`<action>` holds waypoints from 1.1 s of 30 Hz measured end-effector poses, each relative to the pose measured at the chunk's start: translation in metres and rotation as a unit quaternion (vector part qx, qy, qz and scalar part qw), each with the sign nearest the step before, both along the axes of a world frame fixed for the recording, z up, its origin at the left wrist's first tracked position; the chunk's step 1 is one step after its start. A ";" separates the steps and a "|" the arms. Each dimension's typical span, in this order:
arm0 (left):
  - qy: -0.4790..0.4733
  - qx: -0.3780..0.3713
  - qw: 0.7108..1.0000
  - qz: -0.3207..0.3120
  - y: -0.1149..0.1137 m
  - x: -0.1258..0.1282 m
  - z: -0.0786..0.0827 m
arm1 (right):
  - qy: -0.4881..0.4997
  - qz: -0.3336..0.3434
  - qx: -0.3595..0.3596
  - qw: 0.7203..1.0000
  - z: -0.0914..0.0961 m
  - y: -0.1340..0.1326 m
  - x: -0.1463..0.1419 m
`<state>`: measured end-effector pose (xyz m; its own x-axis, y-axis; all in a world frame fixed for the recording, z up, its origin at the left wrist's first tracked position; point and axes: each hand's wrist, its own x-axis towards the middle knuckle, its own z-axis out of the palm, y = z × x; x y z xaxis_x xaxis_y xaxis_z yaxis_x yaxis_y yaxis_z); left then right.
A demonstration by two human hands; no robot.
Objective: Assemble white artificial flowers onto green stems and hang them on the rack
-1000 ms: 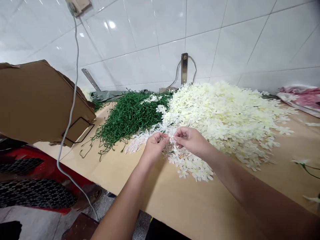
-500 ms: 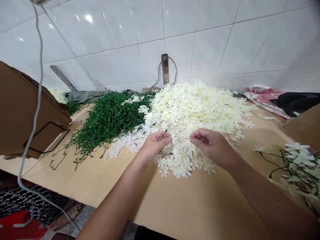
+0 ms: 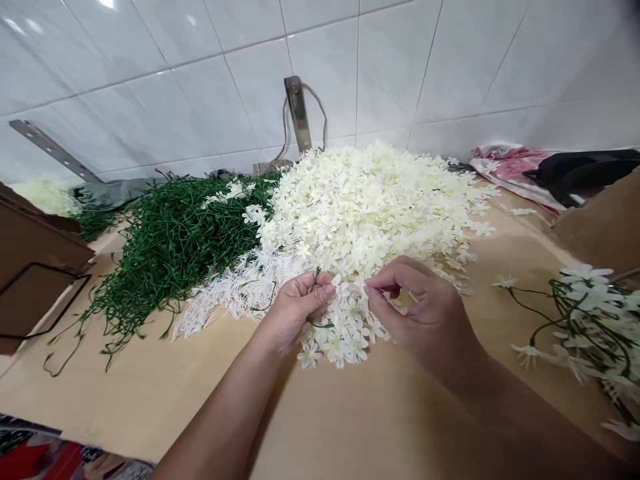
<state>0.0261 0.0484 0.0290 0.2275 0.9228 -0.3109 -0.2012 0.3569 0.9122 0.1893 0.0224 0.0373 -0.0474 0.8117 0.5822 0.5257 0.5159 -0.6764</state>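
My left hand (image 3: 295, 310) is closed in a pinch on a thin green stem (image 3: 317, 275) at the near edge of a big heap of cream artificial flowers (image 3: 365, 207). My right hand (image 3: 417, 307) is beside it with thumb and forefinger pinched together over the same edge of the heap; what they hold is too small to make out. A pile of green plastic stems (image 3: 170, 247) lies to the left of the heap. Small spiky white pieces (image 3: 225, 300) are spread just left of my left hand.
Everything lies on a tan table (image 3: 360, 413) against a white tiled wall. Finished stems with flowers (image 3: 585, 320) lie at the right. A cardboard box (image 3: 35, 260) stands at the left edge; pink cloth (image 3: 505, 163) and a dark object (image 3: 580, 170) lie at the back right.
The view has swung right and down, bringing the finished flower stems into sight. My hands parted for a moment and have come back close together at the heap's edge.
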 end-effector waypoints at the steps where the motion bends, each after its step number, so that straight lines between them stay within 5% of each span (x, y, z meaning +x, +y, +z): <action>1: -0.001 -0.002 1.000 0.001 0.000 0.001 0.000 | -0.009 0.003 0.006 1.000 -0.001 0.000 -0.001; 13: -0.005 0.009 0.999 -0.042 -0.005 0.002 -0.005 | -0.085 -0.009 0.020 0.996 -0.013 -0.001 -0.012; 33: 0.006 0.050 0.999 0.005 -0.010 0.006 -0.002 | -0.001 0.014 -0.021 1.000 -0.023 -0.004 -0.018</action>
